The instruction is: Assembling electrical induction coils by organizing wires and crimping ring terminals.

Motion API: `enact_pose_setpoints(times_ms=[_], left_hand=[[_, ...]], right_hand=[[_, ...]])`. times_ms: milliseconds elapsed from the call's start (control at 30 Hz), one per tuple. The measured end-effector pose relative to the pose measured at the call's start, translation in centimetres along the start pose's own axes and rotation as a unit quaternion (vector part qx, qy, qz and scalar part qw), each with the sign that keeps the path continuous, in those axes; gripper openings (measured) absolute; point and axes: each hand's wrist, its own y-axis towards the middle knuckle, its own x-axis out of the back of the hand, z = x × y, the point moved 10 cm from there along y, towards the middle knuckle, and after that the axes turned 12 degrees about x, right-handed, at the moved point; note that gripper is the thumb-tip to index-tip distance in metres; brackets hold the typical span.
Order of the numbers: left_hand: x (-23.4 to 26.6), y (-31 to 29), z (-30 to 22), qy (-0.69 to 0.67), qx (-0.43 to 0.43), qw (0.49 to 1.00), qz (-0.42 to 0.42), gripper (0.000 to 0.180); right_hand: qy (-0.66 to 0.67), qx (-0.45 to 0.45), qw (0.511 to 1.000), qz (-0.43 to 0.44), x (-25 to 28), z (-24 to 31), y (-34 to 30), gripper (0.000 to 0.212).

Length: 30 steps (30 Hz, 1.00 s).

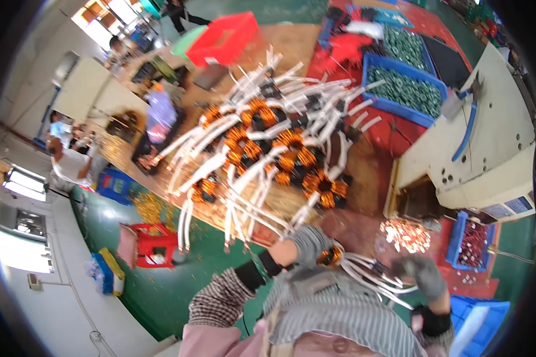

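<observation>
My left hand (pixel 311 244), in a grey striped glove, is closed on a small coil (pixel 329 256) with orange copper windings, close to my body. White sleeved leads (pixel 363 275) run from this coil to the right. My right hand (pixel 421 277), in a grey glove, is by the far ends of those leads; its fingers are smeared by motion, so any grip is unclear. Just beyond my left hand lies a big pile of similar coils (pixel 289 149), copper-wound on dark cores, their white leads (pixel 205 134) spread in many directions and some hanging over the table edge.
Blue bins of green parts (pixel 406 89) stand at the far right. A pale machine panel (pixel 467 154) carries blue-handled pliers (pixel 471 116). Copper bits (pixel 405 235) lie near a blue bin of dark red parts (pixel 471 243). A red tray (pixel 223 38) sits farther back; a red stool (pixel 152 245) stands left. People work beyond.
</observation>
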Motion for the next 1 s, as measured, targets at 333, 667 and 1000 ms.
enact_pose_setpoints(times_ms=[333,667,1000], left_hand=[[-0.5,2.5,1.1,-0.103,0.020,0.994,0.001,0.061],[6.6,-0.6,4.9,-0.332,-0.021,0.936,-0.115,0.049],[10.3,9.1,17.6,0.128,0.357,0.918,-0.114,0.081]], right_hand=[[-0.591,0.059,0.805,-0.006,-1.5,-2.1,27.5,0.064],[-0.592,-0.083,0.793,0.116,-6.2,-3.8,30.7,0.057],[-0.505,-0.081,0.855,0.086,-3.8,-9.0,31.7,0.046]])
